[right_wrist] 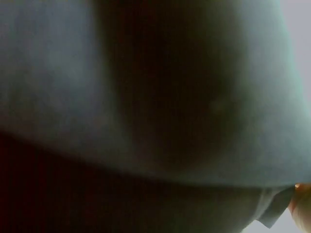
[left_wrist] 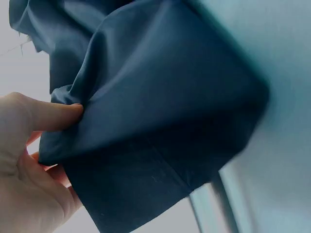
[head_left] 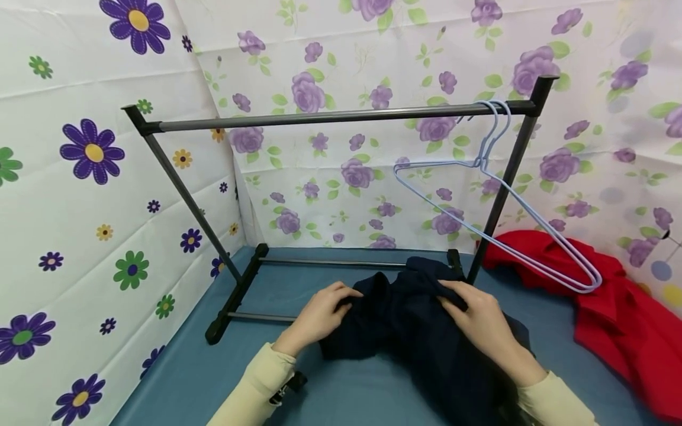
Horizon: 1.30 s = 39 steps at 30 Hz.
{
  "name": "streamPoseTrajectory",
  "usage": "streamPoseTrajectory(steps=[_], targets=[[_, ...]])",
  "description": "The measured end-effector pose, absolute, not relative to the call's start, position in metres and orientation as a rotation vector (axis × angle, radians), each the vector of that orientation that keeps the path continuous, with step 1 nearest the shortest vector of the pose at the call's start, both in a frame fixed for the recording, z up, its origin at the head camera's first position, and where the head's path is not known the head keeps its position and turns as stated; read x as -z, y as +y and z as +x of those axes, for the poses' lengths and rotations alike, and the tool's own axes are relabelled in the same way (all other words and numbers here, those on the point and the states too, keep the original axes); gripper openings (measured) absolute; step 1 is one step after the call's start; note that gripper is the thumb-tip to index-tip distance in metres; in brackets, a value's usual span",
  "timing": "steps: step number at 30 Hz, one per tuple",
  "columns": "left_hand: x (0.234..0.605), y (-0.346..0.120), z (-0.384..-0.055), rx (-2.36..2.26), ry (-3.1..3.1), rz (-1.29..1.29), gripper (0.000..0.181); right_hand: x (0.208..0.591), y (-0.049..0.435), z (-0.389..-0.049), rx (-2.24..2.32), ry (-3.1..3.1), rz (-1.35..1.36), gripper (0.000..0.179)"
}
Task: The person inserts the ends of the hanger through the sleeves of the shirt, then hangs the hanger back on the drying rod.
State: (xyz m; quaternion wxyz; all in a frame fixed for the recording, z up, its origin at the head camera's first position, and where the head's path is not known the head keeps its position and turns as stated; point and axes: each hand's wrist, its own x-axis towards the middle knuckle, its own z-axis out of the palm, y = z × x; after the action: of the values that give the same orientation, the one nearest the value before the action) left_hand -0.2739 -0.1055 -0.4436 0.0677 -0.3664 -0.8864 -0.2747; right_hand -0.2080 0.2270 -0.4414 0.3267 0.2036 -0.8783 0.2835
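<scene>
A dark navy garment [head_left: 421, 331] hangs bunched between the two hands, in front of the rack. My left hand [head_left: 319, 313] pinches its left part between thumb and fingers; the left wrist view shows the thumb pressing on the dark cloth [left_wrist: 146, 87]. On the other side, my right hand [head_left: 482, 319] grips a fold of the same garment near its top. Cloth fills most of the right wrist view, blurred and close, with only a bit of the right hand [right_wrist: 302, 208] at the edge. What kind of garment it is cannot be told.
A black metal rack [head_left: 330, 118] stands on the blue surface [head_left: 176, 378]. Light-blue wire hangers [head_left: 533, 269] hang at the right end of its bar. Beyond the right post lies a red garment [head_left: 629, 313]. Flower-patterned sheets [head_left: 330, 53] back the space.
</scene>
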Motion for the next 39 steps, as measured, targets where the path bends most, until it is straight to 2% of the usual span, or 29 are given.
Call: streamPoseTrajectory(steps=[9,18,25,30,35,39], targets=[[0.434,-0.136,-0.296,0.819,-2.691,-0.873,0.029,0.436,0.259,-0.224,-0.676,-2.269,0.453,0.04],[0.456,-0.137,-0.304,0.735,-2.812,-0.935,0.03,0.453,0.275,-0.233,-0.713,-2.485,0.413,0.038],[0.447,-0.131,-0.296,0.731,-2.644,-0.902,0.033,0.437,0.281,-0.214,-0.72,-2.391,0.388,0.037],[0.439,-0.119,-0.284,0.774,-2.535,-1.023,0.031,0.424,0.28,-0.19,-0.753,-2.306,0.502,0.04],[0.441,-0.104,-0.268,0.763,-2.524,-1.157,0.026,0.424,0.281,-0.167,-0.77,-2.487,0.636,0.045],[0.449,-0.093,-0.258,0.75,-2.577,-1.242,0.028,0.436,0.288,-0.157,-0.794,-2.753,0.622,0.055]])
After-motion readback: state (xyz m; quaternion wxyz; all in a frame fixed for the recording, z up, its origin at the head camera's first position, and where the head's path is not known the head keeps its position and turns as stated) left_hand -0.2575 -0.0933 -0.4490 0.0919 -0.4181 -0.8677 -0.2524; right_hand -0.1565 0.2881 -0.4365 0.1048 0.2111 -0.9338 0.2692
